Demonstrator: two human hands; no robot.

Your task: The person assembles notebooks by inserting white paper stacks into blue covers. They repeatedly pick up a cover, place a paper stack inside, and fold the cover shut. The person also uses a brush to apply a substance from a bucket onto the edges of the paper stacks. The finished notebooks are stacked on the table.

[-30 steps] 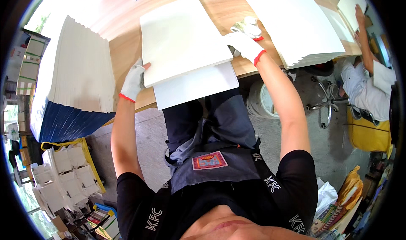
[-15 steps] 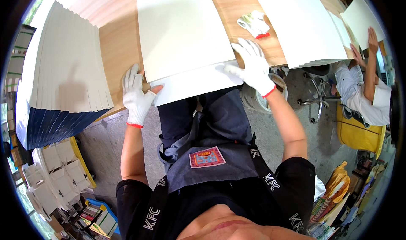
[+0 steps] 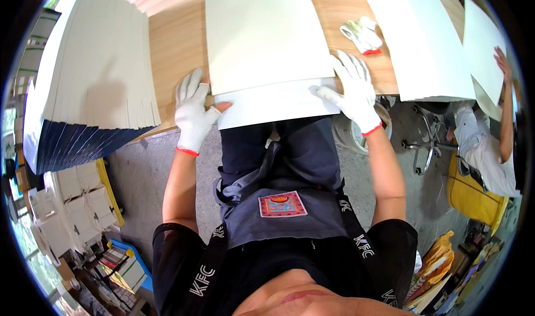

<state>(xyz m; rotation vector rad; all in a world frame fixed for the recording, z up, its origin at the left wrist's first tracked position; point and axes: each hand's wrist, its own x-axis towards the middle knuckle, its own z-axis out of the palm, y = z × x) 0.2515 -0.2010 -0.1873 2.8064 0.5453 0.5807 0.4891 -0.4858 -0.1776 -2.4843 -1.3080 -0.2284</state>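
Observation:
A large cream sheet (image 3: 264,37) lies on the wooden table in front of me. A white sheet (image 3: 278,101) shows from under its near edge and reaches past the table's front. My left hand (image 3: 195,107), in a white knitted glove with a red cuff, rests at the left edge with fingers stretched; its bare thumb tip touches the white sheet's corner. My right hand (image 3: 354,90), gloved the same way, lies along the right edge. Its fingers are spread and its thumb is over the white sheet. Neither hand grips anything.
A tall stack of cream sheets with dark blue lower edges (image 3: 89,143) stands at the left. Spare gloves (image 3: 362,35) lie on the table (image 3: 178,49) beside a second white stack (image 3: 423,43). At far right a co-worker's hand (image 3: 502,62) holds a sheet. A bucket (image 3: 384,121) stands below.
The view has shifted, so the table and sheets appear farther right and higher. My hands stay at the sheets' two side edges. The co-worker's sheet has tilted and moved lower.

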